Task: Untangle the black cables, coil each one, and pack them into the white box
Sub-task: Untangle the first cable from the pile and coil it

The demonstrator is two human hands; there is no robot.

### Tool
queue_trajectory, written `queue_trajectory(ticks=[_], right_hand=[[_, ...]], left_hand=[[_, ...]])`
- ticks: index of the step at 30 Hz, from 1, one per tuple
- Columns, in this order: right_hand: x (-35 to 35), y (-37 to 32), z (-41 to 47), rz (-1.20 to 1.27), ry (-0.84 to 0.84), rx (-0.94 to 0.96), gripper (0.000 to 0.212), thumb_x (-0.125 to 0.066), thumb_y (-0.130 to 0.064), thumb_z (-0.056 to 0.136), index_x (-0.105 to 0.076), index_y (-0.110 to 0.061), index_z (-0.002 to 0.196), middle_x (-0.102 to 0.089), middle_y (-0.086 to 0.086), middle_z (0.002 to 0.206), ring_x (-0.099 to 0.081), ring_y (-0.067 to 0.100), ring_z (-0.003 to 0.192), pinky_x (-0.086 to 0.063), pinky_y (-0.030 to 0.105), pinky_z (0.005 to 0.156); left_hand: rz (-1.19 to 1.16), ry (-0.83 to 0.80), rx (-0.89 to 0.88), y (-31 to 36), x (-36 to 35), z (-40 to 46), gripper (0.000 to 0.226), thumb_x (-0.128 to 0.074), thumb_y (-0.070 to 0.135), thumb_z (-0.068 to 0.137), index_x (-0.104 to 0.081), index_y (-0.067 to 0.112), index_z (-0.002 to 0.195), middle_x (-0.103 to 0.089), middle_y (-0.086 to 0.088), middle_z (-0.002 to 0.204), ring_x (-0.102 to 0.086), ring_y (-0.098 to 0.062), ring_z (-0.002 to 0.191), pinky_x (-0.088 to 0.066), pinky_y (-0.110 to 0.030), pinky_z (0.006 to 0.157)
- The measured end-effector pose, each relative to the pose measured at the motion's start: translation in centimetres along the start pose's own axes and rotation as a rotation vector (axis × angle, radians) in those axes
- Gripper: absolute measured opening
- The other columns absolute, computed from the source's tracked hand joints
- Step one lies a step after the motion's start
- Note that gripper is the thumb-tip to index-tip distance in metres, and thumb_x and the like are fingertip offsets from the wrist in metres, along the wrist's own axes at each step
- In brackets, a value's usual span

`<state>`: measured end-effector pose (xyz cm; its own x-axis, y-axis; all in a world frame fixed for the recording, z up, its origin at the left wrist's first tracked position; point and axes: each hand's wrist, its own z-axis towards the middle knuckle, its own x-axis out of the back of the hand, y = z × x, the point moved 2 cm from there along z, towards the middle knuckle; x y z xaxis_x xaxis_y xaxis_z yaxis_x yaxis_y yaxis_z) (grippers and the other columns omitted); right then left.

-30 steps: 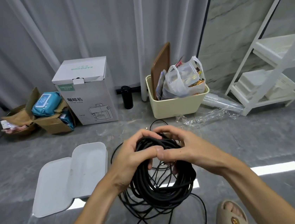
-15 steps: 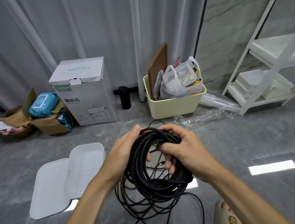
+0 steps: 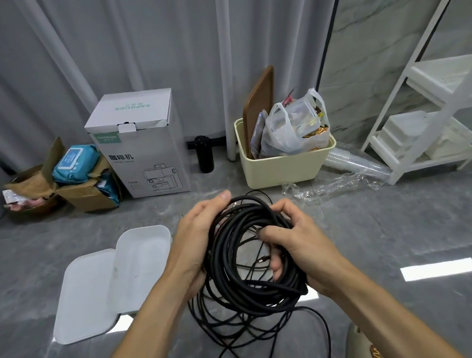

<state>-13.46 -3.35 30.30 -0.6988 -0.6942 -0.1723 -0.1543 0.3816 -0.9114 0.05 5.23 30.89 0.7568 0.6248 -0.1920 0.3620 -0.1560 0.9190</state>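
A thick bundle of black cables (image 3: 239, 269) hangs in a big loop between my hands, above the grey floor. My left hand (image 3: 198, 242) grips the loop's left side, fingers wrapped over the top. My right hand (image 3: 298, 245) clasps the right side, fingers curled through the loop. Thinner black cable strands (image 3: 246, 330) trail down in loose tangled loops onto the floor below. The white box (image 3: 141, 266) lies open on the floor to the left, its lid (image 3: 83, 296) spread flat beside it. Nothing shows inside it.
Along the curtain stand a white coffee-machine carton (image 3: 139, 142), a brown cardboard box with blue wipes (image 3: 81, 173), a black bottle (image 3: 204, 154) and a cream bin with bags (image 3: 285, 161). A white shelf rack (image 3: 439, 114) stands right. A beige slipper (image 3: 366, 349) is at the bottom.
My hands have moved apart, from clasped together over the top of the bundle to its left and right sides, spreading the coil into a wider open loop.
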Motion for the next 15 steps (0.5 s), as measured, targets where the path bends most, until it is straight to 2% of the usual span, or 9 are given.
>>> queue_trajectory(ticks=[3,6,8,11,15], right_hand=[[0.0,0.0,0.2,0.038,0.059,0.052,0.021,-0.060,0.002,0.091,-0.045,-0.012,0.097,-0.039,0.010,0.045,-0.038,0.020,0.030,-0.039,0.023,0.033],[0.1,0.1,0.1,0.048,0.089,0.102,0.022,-0.060,0.003,0.090,-0.046,-0.012,0.094,-0.040,0.010,0.048,-0.037,0.019,0.030,-0.040,0.024,0.033],[0.0,0.2,0.1,0.027,0.088,0.118,0.021,-0.060,0.003,0.090,-0.046,-0.011,0.095,-0.042,0.007,0.046,-0.038,0.020,0.029,-0.039,0.024,0.033],[0.0,0.2,0.1,0.005,0.081,0.114,0.020,-0.059,0.004,0.090,-0.046,-0.010,0.097,-0.042,0.006,0.042,-0.038,0.021,0.028,-0.038,0.023,0.033],[-0.2,0.1,0.0,0.000,0.036,0.074,0.022,-0.058,0.005,0.089,-0.046,-0.013,0.096,-0.038,0.009,0.043,-0.036,0.020,0.028,-0.039,0.024,0.033]], left_hand=[[-0.127,0.018,0.063,-0.3,0.1,0.1,0.033,-0.072,0.056,0.075,-0.072,0.024,0.073,-0.057,-0.012,0.075,-0.049,-0.026,0.063,-0.040,-0.034,0.063],[-0.132,0.071,0.079,-0.6,-0.1,0.0,0.033,-0.070,0.054,0.080,-0.070,0.024,0.066,-0.057,-0.009,0.070,-0.047,-0.024,0.061,-0.037,-0.032,0.060],[-0.051,0.133,0.054,-0.5,-0.1,0.1,0.032,-0.063,0.047,0.090,-0.070,0.021,0.073,-0.057,-0.013,0.069,-0.047,-0.026,0.061,-0.037,-0.032,0.057],[0.034,0.184,-0.010,0.0,0.2,0.2,0.028,-0.058,0.043,0.095,-0.067,0.017,0.097,-0.052,-0.014,0.068,-0.045,-0.025,0.056,-0.035,-0.028,0.048],[0.023,0.219,-0.033,0.5,0.8,0.3,0.026,-0.059,0.041,0.095,-0.066,0.018,0.104,-0.039,0.002,0.051,-0.034,-0.016,0.042,-0.024,-0.021,0.037]])
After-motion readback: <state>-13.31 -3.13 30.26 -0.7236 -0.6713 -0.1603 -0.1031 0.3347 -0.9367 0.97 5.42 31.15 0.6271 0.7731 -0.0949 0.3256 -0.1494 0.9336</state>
